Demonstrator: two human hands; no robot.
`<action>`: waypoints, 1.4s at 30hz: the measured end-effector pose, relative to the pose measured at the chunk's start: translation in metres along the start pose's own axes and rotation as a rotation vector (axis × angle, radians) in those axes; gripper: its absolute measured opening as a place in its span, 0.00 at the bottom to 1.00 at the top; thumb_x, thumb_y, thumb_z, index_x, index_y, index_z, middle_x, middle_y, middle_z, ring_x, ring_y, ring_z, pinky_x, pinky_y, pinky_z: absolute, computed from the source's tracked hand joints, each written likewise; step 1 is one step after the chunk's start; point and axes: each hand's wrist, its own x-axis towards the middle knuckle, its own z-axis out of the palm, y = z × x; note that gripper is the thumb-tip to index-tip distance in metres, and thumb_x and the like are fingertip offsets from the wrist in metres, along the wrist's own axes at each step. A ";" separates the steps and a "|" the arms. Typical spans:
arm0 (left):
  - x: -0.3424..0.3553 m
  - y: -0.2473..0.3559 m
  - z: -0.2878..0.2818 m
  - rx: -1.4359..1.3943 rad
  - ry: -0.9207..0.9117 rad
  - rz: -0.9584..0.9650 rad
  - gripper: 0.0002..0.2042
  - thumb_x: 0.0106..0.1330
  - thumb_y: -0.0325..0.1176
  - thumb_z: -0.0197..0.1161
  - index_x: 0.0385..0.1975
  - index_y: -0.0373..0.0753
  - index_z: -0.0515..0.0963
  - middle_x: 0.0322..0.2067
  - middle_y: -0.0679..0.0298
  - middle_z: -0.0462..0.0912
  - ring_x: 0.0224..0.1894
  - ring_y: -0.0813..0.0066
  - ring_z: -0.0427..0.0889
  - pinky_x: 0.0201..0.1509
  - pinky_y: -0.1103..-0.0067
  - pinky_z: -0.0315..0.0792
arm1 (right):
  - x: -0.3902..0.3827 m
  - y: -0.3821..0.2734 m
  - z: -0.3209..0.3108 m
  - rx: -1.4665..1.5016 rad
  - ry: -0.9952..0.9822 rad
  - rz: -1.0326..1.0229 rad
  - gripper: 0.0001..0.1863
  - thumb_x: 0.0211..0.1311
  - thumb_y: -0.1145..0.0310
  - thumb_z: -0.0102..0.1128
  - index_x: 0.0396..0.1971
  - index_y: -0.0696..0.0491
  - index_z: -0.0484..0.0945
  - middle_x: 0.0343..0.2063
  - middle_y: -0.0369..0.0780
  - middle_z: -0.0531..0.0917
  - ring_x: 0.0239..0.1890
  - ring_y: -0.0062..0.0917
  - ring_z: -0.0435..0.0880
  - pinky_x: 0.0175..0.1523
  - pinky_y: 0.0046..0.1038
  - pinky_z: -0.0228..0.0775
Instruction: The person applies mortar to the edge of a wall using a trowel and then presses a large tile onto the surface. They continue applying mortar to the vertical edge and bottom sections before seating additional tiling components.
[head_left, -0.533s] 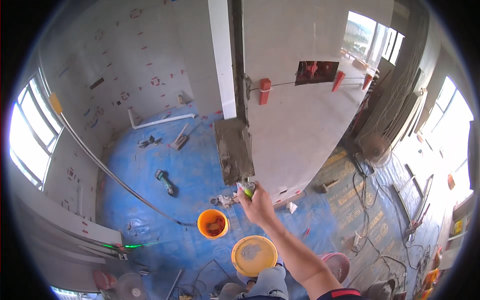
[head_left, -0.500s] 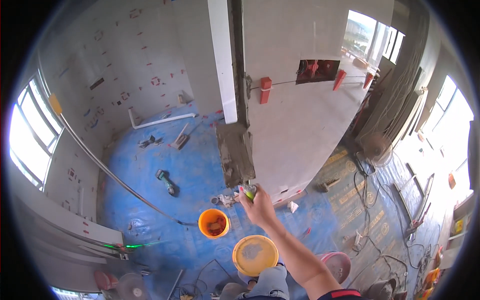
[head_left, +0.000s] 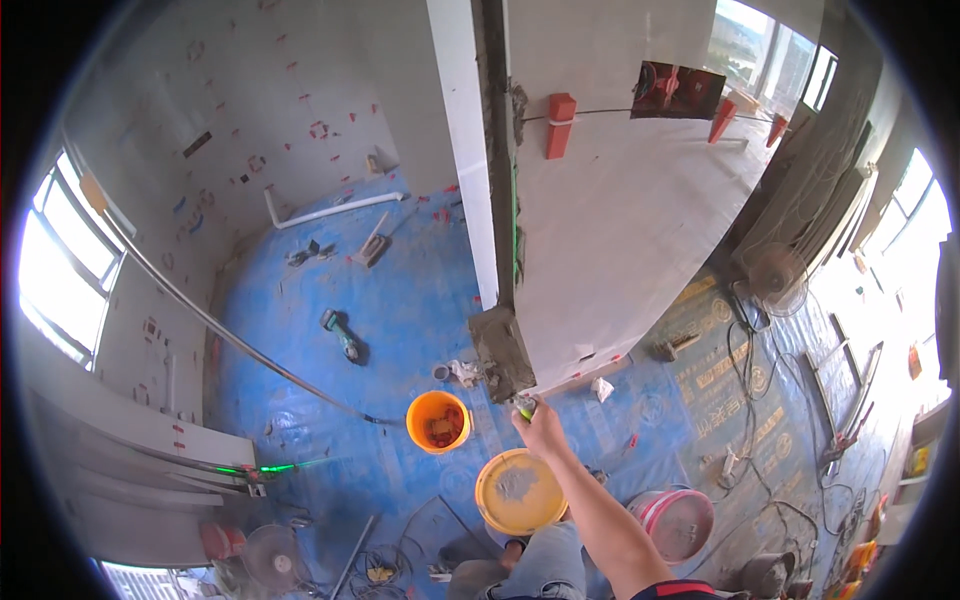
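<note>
My right hand (head_left: 540,430) grips the green handle (head_left: 524,408) of a flat trowel (head_left: 500,352) covered in grey mortar. The trowel blade is at the lower end of a dark mortar-coated strip (head_left: 495,200) running down the end of the white wall partition (head_left: 620,210), beside a pale edge board (head_left: 460,150). Below my hand stand a lidded yellow bucket (head_left: 520,490) and, a little left, an open orange bucket (head_left: 440,410) with reddish contents. My left hand is not in view.
A green power tool (head_left: 342,335), white pipe (head_left: 330,213) and long metal tube (head_left: 230,335) lie or lean around the blue-sheeted floor (head_left: 270,380). A pink-rimmed bucket (head_left: 676,523), cables (head_left: 740,370), a fan (head_left: 770,270) and metal frames (head_left: 830,400) are on the right.
My right hand and the trowel have moved lower along the wall end and slightly right in the picture. The view has also shifted, with the wall's upper parts now higher and further right.
</note>
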 end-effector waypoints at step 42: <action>-0.010 0.054 0.046 -0.383 -0.031 -0.473 0.16 0.62 0.44 0.57 0.34 0.37 0.82 0.27 0.58 0.84 0.28 0.65 0.79 0.37 0.69 0.73 | -0.033 -0.023 -0.034 -0.437 -0.049 0.231 0.26 0.55 0.48 0.66 0.40 0.57 0.78 0.36 0.51 0.83 0.42 0.48 0.81 0.46 0.42 0.73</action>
